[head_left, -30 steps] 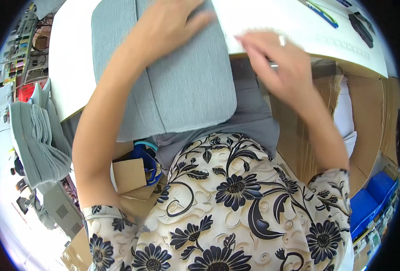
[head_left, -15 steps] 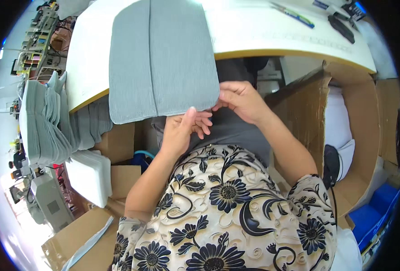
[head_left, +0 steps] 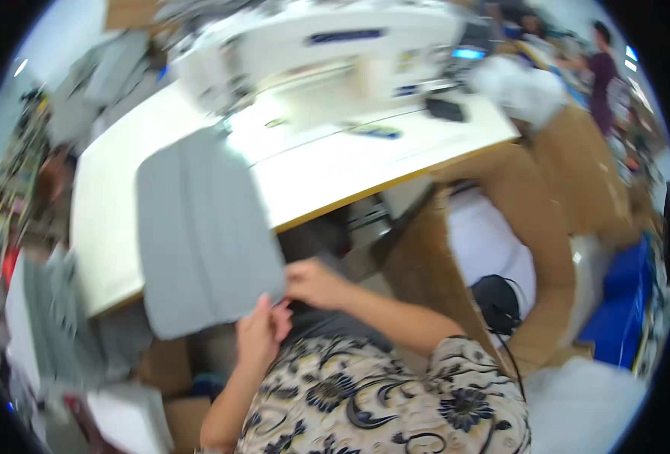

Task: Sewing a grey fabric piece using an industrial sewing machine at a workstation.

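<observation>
A grey fabric panel (head_left: 206, 234) with rounded corners and a lengthwise middle line lies partly on the white table and overhangs its front edge. My right hand (head_left: 316, 284) pinches the panel's near right corner. Just left of it, my left hand (head_left: 259, 329) grips the near edge, thumb on top and fingers underneath. The panel's far end reaches close to the needle area of a white sewing machine (head_left: 403, 45). Motion blur softens the picture, and the fingertips are partly hidden.
The white table (head_left: 365, 166) carries green-handled snips (head_left: 373, 131) and a dark object (head_left: 445, 110). An open cardboard box (head_left: 554, 250) holding white material stands right, with a blue bin (head_left: 619, 303) beyond. Grey pieces (head_left: 62, 318) are stacked left. Another person (head_left: 601, 79) stands far right.
The view has swung up and to the right, bringing the sewing machine into sight. Both hands keep hold of the panel's near right corner area.
</observation>
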`<state>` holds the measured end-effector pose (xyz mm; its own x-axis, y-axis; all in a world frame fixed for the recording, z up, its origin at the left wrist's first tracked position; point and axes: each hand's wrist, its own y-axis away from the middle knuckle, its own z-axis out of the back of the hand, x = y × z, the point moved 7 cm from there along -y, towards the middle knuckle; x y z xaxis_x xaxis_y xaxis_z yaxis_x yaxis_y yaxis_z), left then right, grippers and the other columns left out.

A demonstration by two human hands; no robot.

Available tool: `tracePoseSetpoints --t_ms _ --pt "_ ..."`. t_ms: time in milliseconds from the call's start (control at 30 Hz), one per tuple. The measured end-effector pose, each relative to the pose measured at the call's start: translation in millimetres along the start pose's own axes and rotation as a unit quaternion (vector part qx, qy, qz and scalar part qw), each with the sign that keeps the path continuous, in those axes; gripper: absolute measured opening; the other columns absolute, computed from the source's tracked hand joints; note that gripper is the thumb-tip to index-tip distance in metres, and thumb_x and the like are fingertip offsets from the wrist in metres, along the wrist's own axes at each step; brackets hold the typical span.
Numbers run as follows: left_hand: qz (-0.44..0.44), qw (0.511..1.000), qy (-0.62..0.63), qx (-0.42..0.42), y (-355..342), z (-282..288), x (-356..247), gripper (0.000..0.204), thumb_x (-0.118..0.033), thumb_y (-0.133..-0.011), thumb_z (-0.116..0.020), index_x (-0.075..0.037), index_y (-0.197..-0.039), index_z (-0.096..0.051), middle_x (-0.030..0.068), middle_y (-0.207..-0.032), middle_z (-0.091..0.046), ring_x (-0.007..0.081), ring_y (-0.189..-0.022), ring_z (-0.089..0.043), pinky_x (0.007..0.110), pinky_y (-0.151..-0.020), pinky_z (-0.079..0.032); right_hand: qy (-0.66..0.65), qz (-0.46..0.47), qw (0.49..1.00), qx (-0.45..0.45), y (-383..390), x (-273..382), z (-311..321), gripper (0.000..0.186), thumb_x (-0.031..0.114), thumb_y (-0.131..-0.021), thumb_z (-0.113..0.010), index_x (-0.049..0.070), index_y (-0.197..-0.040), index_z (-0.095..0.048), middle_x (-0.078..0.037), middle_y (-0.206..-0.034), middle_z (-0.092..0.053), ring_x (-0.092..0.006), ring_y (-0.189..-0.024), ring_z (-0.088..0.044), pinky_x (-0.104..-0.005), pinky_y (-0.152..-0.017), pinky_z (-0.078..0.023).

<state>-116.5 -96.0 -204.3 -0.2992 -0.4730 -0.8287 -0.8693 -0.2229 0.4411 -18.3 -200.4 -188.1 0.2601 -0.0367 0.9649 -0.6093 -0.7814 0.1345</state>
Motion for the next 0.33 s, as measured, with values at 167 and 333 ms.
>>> tracePoseSetpoints --t_ms 167,333 --pt "-0.017 1.0 -0.012 -0.009 -4.4 20.1 -2.7 0.051 -0.04 -0.102 -0.053 0.0 -0.071 -0.061 0.0063 -0.058 -0.056 0.013 -0.044 -0.047 0.026 -0.041 -0.035 -0.079 0.076 0.994 0.019 -18.5 -19.2 -15.8 0.024 0.019 -0.097 -0.062 -0.002 -0.107 -0.067 -0.005 -0.088 -0.068 -0.0107 -0.076 -0.064 -0.0266 -0.069 -0.055" --pt "-0.009 0.999 -0.023 0.023 -7.1 16.8 -12.5 0.052 -0.044 -0.101 -0.054 -0.002 -0.07 -0.061 0.0066 -0.054 -0.054 0.0172 -0.042 -0.047 0.029 -0.041 -0.035 -0.051 0.111 0.992 -0.006 -26.3 -17.4 -7.7 0.024 0.02 -0.097 -0.062 0.002 -0.111 -0.068 -0.006 -0.084 -0.068 -0.0124 -0.073 -0.065 -0.0272 -0.072 -0.055"
